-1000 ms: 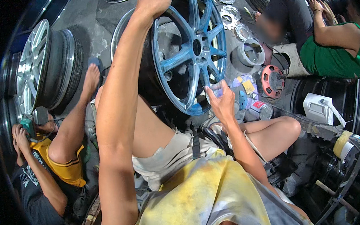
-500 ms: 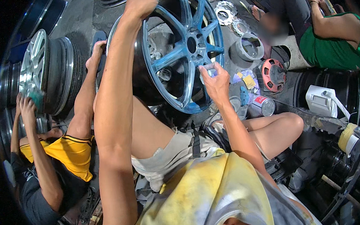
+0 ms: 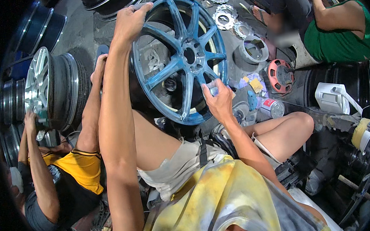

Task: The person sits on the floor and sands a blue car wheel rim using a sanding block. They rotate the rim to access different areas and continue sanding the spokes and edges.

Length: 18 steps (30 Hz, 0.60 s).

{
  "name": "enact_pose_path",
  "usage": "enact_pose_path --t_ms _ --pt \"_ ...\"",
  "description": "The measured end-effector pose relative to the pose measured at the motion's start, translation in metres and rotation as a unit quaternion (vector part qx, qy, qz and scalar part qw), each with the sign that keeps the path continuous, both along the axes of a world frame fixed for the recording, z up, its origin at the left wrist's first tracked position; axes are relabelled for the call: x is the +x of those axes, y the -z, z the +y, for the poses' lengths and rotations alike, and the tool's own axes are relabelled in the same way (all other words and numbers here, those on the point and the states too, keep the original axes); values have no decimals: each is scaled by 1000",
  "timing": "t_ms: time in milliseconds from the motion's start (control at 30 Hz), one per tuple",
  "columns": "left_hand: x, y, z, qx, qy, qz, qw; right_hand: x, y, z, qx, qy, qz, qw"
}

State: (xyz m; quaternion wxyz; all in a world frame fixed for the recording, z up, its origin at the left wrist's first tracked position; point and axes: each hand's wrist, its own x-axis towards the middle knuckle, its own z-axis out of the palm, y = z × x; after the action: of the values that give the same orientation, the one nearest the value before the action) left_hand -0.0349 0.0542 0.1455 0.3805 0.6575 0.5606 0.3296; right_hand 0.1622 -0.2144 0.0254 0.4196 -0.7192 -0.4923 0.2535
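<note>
Wheel rim (image 3: 191,67) was streaky blue | shirt (image 3: 217,194), blotchy yellow-grey | left co-worker's shorts (image 3: 82,166), yellow | right co-worker's top (image 3: 343,38), green

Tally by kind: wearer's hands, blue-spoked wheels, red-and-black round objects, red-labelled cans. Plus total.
Wearer's hands: 2 (left hand, right hand)
Blue-spoked wheel: 1
Red-and-black round object: 1
Red-labelled can: 1
Total: 5

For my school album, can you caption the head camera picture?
Two hands at a blue wheel, notched metal discs nearby.
</note>
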Motion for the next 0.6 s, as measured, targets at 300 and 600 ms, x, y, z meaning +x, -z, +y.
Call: enact_pose_path --t_ms 300,600 --pt "0 2 5 7 4 -62 998 1 5 -2 50 -1 -1 999" --pt "-5 9 16 6 -10 -56 998 4 5 3 44 -4 1 999"
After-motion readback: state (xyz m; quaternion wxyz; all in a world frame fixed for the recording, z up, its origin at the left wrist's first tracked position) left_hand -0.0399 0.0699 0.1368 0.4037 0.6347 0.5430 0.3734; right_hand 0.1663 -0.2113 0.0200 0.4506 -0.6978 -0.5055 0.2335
